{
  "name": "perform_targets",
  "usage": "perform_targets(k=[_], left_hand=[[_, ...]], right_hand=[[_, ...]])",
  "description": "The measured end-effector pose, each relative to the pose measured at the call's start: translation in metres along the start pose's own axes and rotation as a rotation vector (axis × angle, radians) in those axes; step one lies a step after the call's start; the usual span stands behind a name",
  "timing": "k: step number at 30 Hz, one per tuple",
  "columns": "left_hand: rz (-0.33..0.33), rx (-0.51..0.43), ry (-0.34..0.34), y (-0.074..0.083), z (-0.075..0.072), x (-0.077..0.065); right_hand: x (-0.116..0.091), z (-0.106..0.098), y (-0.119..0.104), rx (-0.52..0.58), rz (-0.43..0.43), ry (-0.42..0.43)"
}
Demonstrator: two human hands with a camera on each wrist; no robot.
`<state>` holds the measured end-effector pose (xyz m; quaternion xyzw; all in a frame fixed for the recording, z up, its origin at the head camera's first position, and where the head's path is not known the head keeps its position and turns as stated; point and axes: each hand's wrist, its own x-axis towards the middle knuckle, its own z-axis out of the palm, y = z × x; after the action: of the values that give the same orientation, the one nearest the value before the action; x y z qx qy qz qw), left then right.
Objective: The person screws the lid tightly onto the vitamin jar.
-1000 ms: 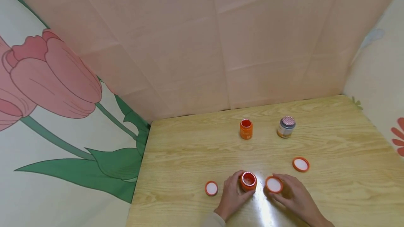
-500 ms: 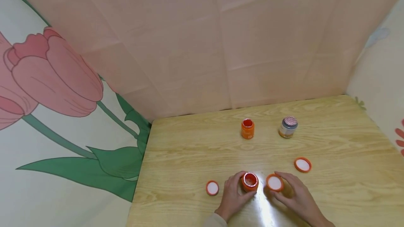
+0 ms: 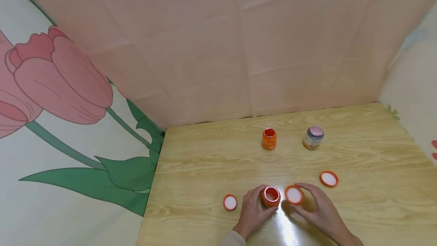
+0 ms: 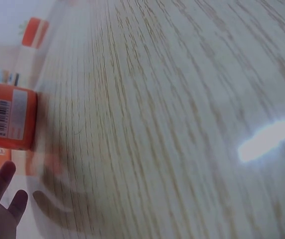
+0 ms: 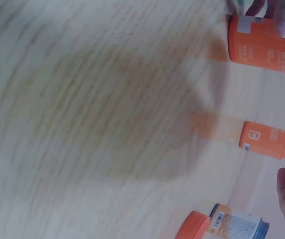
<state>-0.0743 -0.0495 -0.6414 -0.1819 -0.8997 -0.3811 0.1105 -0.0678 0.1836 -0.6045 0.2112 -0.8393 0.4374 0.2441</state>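
Observation:
My left hand (image 3: 253, 210) grips an uncapped orange jar (image 3: 272, 201) from its left side, thumb in front and fingers behind. The jar stands upright with its silvery rim and red inside showing; in the left wrist view its side (image 4: 19, 117) bears a barcode label. Just to the right, my right hand (image 3: 322, 212) pinches an orange lid (image 3: 294, 194) by its edge between thumb and fingers. The lid's white lining faces up toward the head camera, and a small gap separates it from the jar's rim. A shadow falls on the table below it.
Behind stand a second uncapped orange jar (image 3: 269, 142) and a grey-and-orange jar (image 3: 313, 139) with a pinkish patterned top. Two more lids lie lining up: a small one (image 3: 230, 202) left of my left hand, a wider one (image 3: 329, 178) at the right. A pink cloth (image 3: 191, 48) hangs behind the wooden table (image 3: 191, 162).
My right hand has brought the lid slightly up and left, closer to the jar. My left hand keeps its grip. The head view has shifted a little.

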Motion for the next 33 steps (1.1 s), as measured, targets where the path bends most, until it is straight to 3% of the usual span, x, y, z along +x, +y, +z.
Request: perform_targets(k=[19,27,33], left_hand=[[-0.004,-0.015,-0.011,-0.002,0.002,0.001],[-0.016,-0.02,-0.019,-0.001,0.002,0.0],[-0.035,-0.029,-0.031,0.0,0.001,-0.001]], right_hand=[[0.012,0.004,-0.01,-0.013,-0.054,-0.028],[0.015,0.004,-0.017,-0.066,0.009,-0.083],[0.019,0.005,-0.02,-0.046,-0.017,-0.058]])
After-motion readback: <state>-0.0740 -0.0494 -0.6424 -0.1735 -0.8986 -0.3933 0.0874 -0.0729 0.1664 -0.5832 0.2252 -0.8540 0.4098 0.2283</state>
